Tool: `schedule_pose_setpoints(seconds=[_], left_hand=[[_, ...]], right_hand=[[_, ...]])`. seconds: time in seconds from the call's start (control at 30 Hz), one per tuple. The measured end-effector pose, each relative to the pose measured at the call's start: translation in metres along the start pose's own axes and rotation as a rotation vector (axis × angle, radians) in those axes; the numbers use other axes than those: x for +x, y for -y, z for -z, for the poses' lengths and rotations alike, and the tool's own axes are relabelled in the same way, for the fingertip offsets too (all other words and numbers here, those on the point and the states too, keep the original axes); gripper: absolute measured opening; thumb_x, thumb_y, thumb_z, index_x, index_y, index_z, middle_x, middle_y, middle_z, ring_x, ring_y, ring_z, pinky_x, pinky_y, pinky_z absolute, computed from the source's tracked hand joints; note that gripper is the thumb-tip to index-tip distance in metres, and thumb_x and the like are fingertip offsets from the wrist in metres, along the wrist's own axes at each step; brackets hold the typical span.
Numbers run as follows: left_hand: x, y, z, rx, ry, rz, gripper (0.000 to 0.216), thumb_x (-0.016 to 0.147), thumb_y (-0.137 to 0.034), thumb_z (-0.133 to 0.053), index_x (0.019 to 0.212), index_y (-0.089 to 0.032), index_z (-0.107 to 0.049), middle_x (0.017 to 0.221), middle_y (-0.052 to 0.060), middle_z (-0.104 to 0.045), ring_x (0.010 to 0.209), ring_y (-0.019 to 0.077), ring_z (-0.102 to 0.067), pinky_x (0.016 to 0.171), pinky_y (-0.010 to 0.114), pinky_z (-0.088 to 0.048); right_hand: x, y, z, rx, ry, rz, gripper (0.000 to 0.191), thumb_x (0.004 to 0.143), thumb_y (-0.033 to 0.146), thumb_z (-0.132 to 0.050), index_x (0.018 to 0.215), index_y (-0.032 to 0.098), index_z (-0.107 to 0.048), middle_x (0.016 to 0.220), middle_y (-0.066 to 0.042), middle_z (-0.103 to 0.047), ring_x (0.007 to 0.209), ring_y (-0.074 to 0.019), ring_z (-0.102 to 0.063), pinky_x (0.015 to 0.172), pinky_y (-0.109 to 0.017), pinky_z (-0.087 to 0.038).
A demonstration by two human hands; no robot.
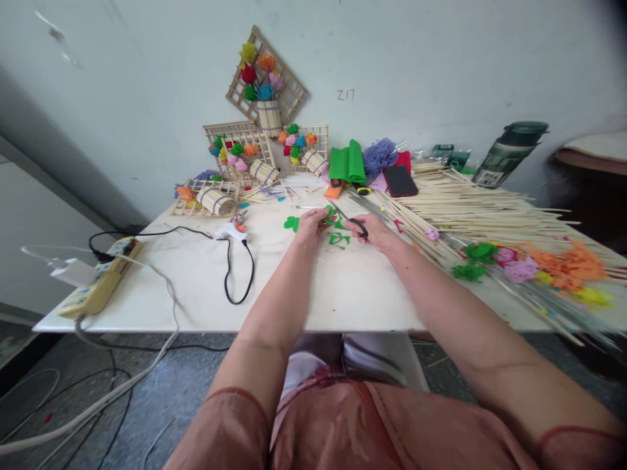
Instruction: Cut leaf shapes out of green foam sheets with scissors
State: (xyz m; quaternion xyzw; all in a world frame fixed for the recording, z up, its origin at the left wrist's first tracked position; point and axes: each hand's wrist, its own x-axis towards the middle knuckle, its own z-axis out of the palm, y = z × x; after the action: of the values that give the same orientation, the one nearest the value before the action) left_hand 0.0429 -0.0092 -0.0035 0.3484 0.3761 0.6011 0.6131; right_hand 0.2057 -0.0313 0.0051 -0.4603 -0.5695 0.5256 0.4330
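Note:
Over the white table, my left hand (313, 225) pinches a small piece of green felt-like sheet (330, 212). My right hand (371, 230) is closed round the dark handles of a pair of scissors (359, 224). The scissors' blades point up and left, close to the green piece; whether they touch it I cannot tell. Several green offcuts (339, 240) lie on the table just below and between my hands. Left of my left hand rest green cut-out leaf shapes (292, 224) with rounded lobes.
A white glue gun (231, 232) with a black cord lies left, near a yellow power strip (100, 277). Bamboo sticks (480, 202), a phone (400, 181) and a green bottle (509, 155) are at right. Flower-decorated stick lattices (267, 72) stand behind, beside a green roll (347, 162).

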Motion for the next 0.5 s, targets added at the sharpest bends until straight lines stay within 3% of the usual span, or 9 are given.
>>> schedule_pose_setpoints(seconds=[0.27,0.5], left_hand=[[0.0023,-0.0012,0.0007,-0.015,-0.128,-0.069,0.018,0.066,-0.019,-0.079,0.067,-0.016,-0.061,0.058,-0.006,-0.053,0.064,0.0068,-0.056,0.079,0.024,-0.050],[-0.0014,-0.0021,-0.0029,-0.053,-0.076,-0.048,0.023,0.066,-0.019,-0.080,0.064,-0.015,-0.057,0.062,-0.001,-0.062,0.061,0.0073,-0.058,0.080,0.027,-0.052]], right_hand=[[0.0017,-0.0042,0.0027,0.040,-0.024,-0.029,0.027,0.068,0.035,-0.080,0.068,0.014,-0.062,0.047,0.004,-0.049,0.035,-0.0041,-0.038,0.033,-0.017,-0.031],[-0.0005,-0.0051,0.0006,0.043,0.033,-0.002,0.029,0.067,0.033,-0.081,0.068,0.014,-0.059,0.048,0.004,-0.051,0.036,-0.0045,-0.042,0.036,-0.017,-0.033]])
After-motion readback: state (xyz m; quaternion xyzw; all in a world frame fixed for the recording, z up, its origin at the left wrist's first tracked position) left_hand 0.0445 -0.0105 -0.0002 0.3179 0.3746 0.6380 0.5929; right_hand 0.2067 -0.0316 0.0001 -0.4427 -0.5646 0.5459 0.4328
